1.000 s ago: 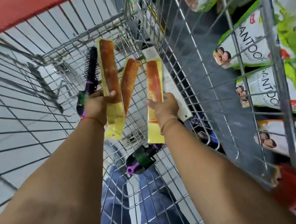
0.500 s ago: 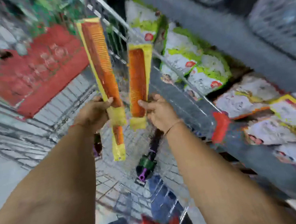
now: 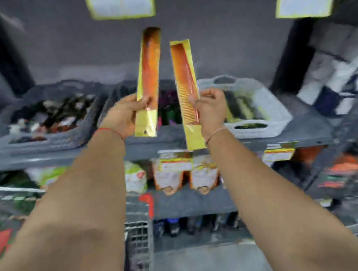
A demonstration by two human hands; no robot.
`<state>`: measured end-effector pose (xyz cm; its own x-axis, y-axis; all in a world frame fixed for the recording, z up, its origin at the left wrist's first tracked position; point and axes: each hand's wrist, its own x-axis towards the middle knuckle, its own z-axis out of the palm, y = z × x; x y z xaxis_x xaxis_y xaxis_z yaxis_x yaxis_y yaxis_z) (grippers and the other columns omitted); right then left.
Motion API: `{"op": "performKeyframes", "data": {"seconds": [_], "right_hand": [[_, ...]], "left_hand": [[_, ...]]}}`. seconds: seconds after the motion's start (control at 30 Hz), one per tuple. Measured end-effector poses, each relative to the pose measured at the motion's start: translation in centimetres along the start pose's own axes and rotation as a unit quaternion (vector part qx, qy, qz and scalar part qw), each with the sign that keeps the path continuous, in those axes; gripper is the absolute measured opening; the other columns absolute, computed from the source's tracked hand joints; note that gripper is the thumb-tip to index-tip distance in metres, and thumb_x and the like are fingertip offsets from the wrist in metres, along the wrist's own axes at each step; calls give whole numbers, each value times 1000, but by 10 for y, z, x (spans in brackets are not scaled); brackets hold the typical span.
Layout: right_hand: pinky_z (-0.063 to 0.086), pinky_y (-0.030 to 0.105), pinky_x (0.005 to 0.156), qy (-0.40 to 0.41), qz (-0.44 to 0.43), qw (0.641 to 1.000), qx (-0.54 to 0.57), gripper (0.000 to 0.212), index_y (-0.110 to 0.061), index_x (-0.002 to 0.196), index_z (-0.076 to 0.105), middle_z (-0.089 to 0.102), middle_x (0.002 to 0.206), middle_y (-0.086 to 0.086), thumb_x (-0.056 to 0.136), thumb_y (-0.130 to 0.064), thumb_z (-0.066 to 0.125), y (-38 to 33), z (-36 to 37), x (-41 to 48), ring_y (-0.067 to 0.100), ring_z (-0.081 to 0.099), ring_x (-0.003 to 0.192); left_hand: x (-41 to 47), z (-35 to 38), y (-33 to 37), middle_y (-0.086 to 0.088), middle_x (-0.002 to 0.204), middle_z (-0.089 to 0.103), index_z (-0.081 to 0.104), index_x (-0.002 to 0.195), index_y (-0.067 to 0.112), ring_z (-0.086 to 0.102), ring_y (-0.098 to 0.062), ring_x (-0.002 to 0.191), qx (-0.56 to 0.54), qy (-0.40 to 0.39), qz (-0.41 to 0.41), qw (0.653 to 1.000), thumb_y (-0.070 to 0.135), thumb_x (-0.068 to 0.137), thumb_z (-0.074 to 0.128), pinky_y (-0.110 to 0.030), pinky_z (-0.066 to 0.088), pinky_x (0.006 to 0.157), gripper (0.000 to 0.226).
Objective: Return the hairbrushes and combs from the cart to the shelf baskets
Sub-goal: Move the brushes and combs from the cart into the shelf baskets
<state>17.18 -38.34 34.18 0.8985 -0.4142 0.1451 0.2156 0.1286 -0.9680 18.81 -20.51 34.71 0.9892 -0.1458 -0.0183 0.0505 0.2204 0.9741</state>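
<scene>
Two orange combs in yellow sleeves, held up before the shelf baskets. Left comb (image 3: 150, 79) leaning its top to the right, above the dark middle basket (image 3: 120, 90). Right comb (image 3: 186, 88) nearly upright, teeth visible, beside the white basket (image 3: 271, 119).

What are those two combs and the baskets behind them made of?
Both the left comb and the right comb look like amber plastic, smooth and slightly translucent, in glossy yellow film sleeves. The grey basket and the white basket look like matte moulded plastic with perforated walls, though blur leaves this uncertain.
</scene>
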Motion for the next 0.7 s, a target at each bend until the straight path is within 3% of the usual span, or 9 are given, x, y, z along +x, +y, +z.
{"op": "performKeyframes", "data": {"seconds": [0.07, 0.13, 0.23, 0.33, 0.4, 0.5, 0.6, 0.63, 0.7], "right_hand": [[46, 13, 54, 41, -26, 996, -77, 44, -24, 58, 46, 53, 61, 5, 72, 11, 68, -10, -40, 36, -3, 53, 48], [53, 20, 65, 72, -23, 985, -152, 45, -26, 52, 47, 54, 59, 0, 73, 9, 67, -12, -80, 73, 8, 58, 64], [52, 39, 88, 86, 0, 965, -249, 24, -18, 57, 63, 63, 74, 7, 72, -2, 71, -13, -134, 120, 17, 54, 79], [48, 29, 84, 62, 13, 944, -323, 13, -2, 89, 72, 71, 98, 17, 76, -6, 69, -11, -174, 155, 17, 56, 84], [42, 19, 78, 46, 16, 936, -350, 15, -4, 92, 72, 71, 104, 15, 78, -8, 68, -7, -188, 172, 21, 63, 92], [46, 22, 85, 21, 38, 936, -350, 14, -4, 92, 72, 71, 108, 15, 79, -6, 67, 5, -194, 191, 23, 63, 97], [48, 34, 98, -45, 55, 923, -378, 23, -1, 105, 67, 66, 119, 16, 82, -5, 62, 23, -197, 202, 28, 60, 109], [46, 36, 100, -86, 67, 900, -423, 28, 0, 111, 63, 63, 123, 17, 85, -4, 57, 27, -196, 202, 30, 58, 113], [44, 37, 101, -149, 88, 837, -519, 34, 2, 121, 56, 60, 125, 19, 89, -2, 47, 40, -192, 199, 34, 55, 115]], "left_hand": [[28, 50, -2, 9, 51, 71, 55, 102, 11, 66, 2, 47, -1, -17, 14, 1000, -3, 92, 41, -13, 53, 50, 23], [49, 99, -8, 11, 41, 66, 41, 118, 20, 62, 3, 39, 14, 10, 27, 999, -7, 90, 45, -14, 51, 44, 39], [84, 150, -28, 12, 39, 64, 48, 103, 25, 58, 6, 33, 80, 49, 12, 996, -3, 88, 51, -20, 54, 47, 31], [124, 181, -54, -9, 90, 72, 61, 111, 7, 66, -2, 56, 135, 62, -24, 989, 0, 85, 55, -28, 54, 78, 28], [141, 196, -70, -24, 125, 61, 53, 126, -1, 65, -21, 85, 191, 77, -36, 978, 0, 86, 54, -20, 49, 76, 40], [157, 210, -87, -26, 135, 53, 51, 128, 1, 58, -30, 112, 254, 104, -33, 961, 0, 89, 51, -27, 49, 89, 40], [165, 208, -99, -28, 131, 56, 54, 126, 3, 63, -13, 72, 291, 100, -42, 950, 2, 85, 56, -36, 51, 80, 41], [162, 208, -99, -27, 130, 57, 54, 127, 6, 61, -9, 63, 364, 89, -51, 926, 7, 86, 57, -33, 49, 70, 41], [158, 209, -102, -19, 131, 57, 53, 129, 12, 64, -22, 93, 609, 36, -95, 787, 23, 90, 53, -35, 45, 83, 41]]}}
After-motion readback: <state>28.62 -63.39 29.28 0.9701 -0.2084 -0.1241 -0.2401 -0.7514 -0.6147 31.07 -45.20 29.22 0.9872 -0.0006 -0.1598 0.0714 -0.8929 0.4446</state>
